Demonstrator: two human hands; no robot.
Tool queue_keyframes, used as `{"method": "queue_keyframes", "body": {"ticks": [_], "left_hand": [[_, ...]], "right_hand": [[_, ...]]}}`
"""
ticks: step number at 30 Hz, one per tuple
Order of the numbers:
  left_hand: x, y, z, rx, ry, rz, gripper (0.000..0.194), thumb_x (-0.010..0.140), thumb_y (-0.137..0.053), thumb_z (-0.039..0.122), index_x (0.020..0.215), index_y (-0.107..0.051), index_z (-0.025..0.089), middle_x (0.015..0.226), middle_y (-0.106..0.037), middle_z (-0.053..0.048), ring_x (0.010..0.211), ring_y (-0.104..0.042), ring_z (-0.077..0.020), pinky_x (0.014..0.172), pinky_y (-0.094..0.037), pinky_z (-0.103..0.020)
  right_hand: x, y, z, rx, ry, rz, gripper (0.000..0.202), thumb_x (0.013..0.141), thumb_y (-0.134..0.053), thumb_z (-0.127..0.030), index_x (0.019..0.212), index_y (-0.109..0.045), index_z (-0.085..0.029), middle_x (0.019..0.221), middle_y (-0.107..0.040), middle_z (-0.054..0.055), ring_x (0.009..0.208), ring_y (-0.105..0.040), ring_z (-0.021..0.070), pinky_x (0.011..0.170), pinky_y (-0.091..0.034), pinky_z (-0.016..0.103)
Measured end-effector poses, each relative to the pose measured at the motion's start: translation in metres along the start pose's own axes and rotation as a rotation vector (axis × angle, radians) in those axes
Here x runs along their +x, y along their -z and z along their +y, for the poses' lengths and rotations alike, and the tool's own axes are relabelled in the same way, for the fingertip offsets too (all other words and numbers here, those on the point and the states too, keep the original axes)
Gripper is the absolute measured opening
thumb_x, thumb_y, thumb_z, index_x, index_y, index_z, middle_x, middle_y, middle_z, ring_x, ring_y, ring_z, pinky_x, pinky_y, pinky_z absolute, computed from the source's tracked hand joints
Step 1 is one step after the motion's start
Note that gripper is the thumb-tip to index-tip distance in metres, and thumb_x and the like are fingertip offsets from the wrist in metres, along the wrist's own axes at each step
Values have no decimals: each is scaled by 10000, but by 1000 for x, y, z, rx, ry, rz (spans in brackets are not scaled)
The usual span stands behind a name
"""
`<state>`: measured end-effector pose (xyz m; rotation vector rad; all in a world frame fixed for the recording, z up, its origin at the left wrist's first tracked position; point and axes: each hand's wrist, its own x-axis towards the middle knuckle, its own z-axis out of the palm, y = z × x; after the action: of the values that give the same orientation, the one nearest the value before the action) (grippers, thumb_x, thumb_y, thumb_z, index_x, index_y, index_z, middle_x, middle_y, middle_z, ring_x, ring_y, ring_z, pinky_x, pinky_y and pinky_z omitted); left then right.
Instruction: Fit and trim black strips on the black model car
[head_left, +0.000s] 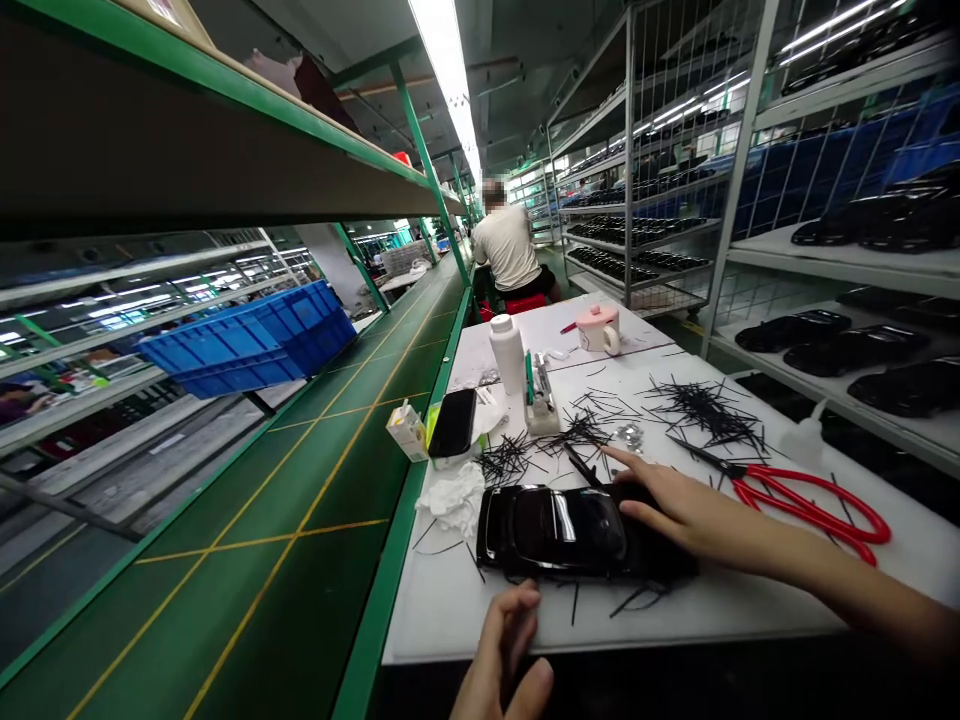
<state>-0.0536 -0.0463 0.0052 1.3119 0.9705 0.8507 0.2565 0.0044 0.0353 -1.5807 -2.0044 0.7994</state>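
A glossy black model car (555, 525) lies on the white table in front of me, its wheels hidden from above. My right hand (667, 500) reaches over its right end, index finger stretched out and thumb apart, close to the bodywork. Whether it presses on the car I cannot tell. Just past the index fingertip lies a slim black tool (583, 465), kind unclear. My left hand (506, 650) is at the near table edge below the car, thumb and fingers apart, nothing in it. To the right rest red-handled scissors (810, 500).
Thin black strips (709, 415) lie scattered over the table. Beyond the car are crumpled white tissue (454, 498), a phone (454, 422), a white bottle (508, 355) and a lidded mug (598, 328). A green conveyor (300, 500) runs left; racks (795, 260) stand right. A person (506, 245) sits ahead.
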Motion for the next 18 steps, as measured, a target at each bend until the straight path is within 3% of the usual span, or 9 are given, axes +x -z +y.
{"method": "queue_keyframes", "body": {"ticks": [2, 5, 10, 15, 18], "left_hand": [[-1, -6, 8, -40, 25, -19, 656, 780, -697, 612, 1288, -500, 246, 1472, -462, -125, 1454, -329, -332, 1218, -232, -502], [4, -15, 18, -11, 37, -4, 701, 775, -702, 611, 1323, -465, 242, 1485, -442, -137, 1463, -311, -329, 1231, -183, -515], [38, -21, 33, 121, 50, 56, 548, 820, -654, 584, 1215, -520, 228, 1417, -508, -133, 1424, -379, -299, 1216, -233, -476], [93, -17, 41, 315, -67, 55, 346, 866, -595, 482, 1082, -537, 218, 1206, -616, -97, 1256, -541, -261, 1100, -402, -418], [117, -14, 44, 480, -127, 64, 259, 881, -563, 447, 994, -497, 224, 1123, -634, -78, 1152, -595, -239, 1027, -454, -397]], "right_hand": [[-13, 3, 0, 42, -31, 0, 695, 970, -366, -564, 1558, -201, -233, 1305, -622, 126, 1217, -568, 298, 1041, -420, 457], [-37, 1, 11, 97, -80, -8, 698, 959, -387, -594, 1561, -196, -296, 1351, -605, 90, 1230, -577, 290, 1058, -424, 452], [-83, -18, 20, 215, -115, 30, 582, 951, -433, -580, 1468, -429, -314, 1439, -554, 48, 1341, -493, 295, 1112, -399, 415], [-96, -33, -19, 459, 30, -75, 438, 929, -503, -490, 1270, -620, -241, 1396, -594, 89, 1305, -536, 298, 1073, -450, 360], [-86, -32, -51, 480, 59, -193, 324, 901, -566, -410, 1118, -679, -197, 1491, -487, 115, 1373, -456, 288, 1106, -409, 337]]}}
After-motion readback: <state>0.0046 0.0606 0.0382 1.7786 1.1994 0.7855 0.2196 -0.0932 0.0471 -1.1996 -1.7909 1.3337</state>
